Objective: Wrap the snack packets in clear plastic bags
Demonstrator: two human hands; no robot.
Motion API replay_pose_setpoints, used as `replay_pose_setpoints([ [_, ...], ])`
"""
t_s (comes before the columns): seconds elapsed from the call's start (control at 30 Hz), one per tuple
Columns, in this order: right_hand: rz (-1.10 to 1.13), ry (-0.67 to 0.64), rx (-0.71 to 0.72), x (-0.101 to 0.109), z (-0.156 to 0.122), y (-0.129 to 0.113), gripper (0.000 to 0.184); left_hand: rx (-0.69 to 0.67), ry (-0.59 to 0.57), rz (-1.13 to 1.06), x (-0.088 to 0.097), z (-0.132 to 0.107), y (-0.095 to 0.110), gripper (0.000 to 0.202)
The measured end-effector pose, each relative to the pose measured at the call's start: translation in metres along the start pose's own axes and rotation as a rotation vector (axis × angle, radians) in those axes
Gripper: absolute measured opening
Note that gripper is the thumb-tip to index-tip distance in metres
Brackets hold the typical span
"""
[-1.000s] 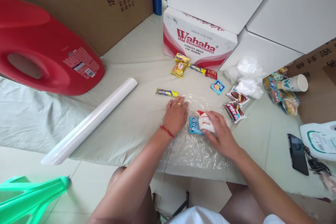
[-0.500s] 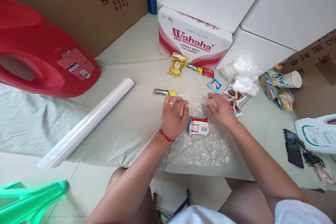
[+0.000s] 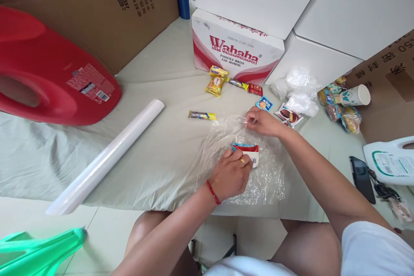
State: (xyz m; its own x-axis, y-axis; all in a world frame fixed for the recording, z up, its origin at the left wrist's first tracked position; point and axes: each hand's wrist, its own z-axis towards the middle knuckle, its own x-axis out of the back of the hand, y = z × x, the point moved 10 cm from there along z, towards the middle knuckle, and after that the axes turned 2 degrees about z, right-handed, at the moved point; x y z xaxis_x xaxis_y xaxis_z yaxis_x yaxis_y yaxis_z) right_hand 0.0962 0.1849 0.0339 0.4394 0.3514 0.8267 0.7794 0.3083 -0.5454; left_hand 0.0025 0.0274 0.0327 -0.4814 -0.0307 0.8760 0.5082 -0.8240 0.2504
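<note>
A sheet of clear plastic wrap [image 3: 265, 185] lies crinkled on the cloth-covered surface in front of me. On it rests a red, white and blue snack packet [image 3: 246, 147], partly covered by my left hand [image 3: 233, 170], whose fingers are curled over and gripping it. My right hand [image 3: 262, 121] pinches the wrap's far edge and lifts it slightly. Left of that edge lies a yellow and dark snack bar [image 3: 202, 115]. Just past my right hand are a blue snack packet [image 3: 264, 103] and a chocolate pie packet [image 3: 289, 114].
A long white roll [image 3: 106, 155] lies to the left, near a red jug [image 3: 58, 73]. Yellow snack packets [image 3: 215, 85] sit before the Wahaha box [image 3: 237, 47]. Bunched clear plastic [image 3: 299, 88], a paper cup [image 3: 355, 95], a phone [image 3: 362, 180] and a white bottle [image 3: 391, 161] are on the right.
My left hand has come down and toward me onto the snack packet. My right hand has moved left and closed on the wrap's far edge, pulling it up a little.
</note>
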Motion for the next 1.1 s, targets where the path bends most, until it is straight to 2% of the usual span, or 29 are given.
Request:
replay_pose_setpoints([
  [0.2, -0.040, 0.121, 0.122, 0.002, -0.050, -0.036, 0.017, 0.037, 0.050, 0.075, -0.004, -0.005, 0.004, 0.019],
  [0.27, -0.052, 0.158, 0.192, -0.007, -0.071, -0.047, 0.024, 0.067, 0.066, 0.104, -0.007, -0.007, 0.004, 0.023],
  [0.4, -0.019, 0.139, 0.289, -0.037, -0.103, -0.060, 0.042, 0.117, 0.145, 0.126, -0.006, -0.008, 0.001, 0.024],
  [0.5, 0.020, 0.158, 0.291, -0.051, -0.114, -0.059, 0.050, 0.150, 0.202, 0.105, -0.002, -0.008, -0.003, 0.025],
  [0.6, 0.082, 0.167, 0.304, -0.058, -0.116, -0.058, 0.050, 0.184, 0.248, 0.023, 0.005, -0.010, -0.008, 0.024],
  [0.7, 0.111, 0.179, 0.337, -0.061, -0.117, -0.060, 0.050, 0.238, 0.305, -0.169, 0.020, -0.016, -0.020, 0.022],
  [0.8, 0.047, 0.185, 0.338, -0.068, -0.118, -0.061, 0.051, 0.359, 0.370, -0.344, 0.039, -0.024, -0.046, 0.020],
  [0.87, -0.029, 0.206, 0.308, -0.074, -0.117, -0.059, 0.045, 0.489, 0.438, -0.308, 0.053, -0.032, -0.069, 0.021],
  [0.9, -0.064, 0.221, 0.289, -0.076, -0.116, -0.058, 0.043, 0.549, 0.453, -0.254, 0.058, -0.036, -0.081, 0.029],
  [1.0, -0.135, 0.232, 0.235, -0.083, -0.113, -0.054, 0.045, 0.624, 0.375, -0.212, 0.053, -0.035, -0.107, 0.077],
  [1.03, -0.145, 0.225, 0.221, -0.084, -0.112, -0.052, 0.045, 0.621, 0.305, -0.259, 0.045, -0.032, -0.112, 0.085],
  [1.1, -0.152, 0.218, 0.203, -0.085, -0.111, -0.049, 0.045, 0.613, 0.130, -0.367, 0.026, -0.028, -0.118, 0.080],
])
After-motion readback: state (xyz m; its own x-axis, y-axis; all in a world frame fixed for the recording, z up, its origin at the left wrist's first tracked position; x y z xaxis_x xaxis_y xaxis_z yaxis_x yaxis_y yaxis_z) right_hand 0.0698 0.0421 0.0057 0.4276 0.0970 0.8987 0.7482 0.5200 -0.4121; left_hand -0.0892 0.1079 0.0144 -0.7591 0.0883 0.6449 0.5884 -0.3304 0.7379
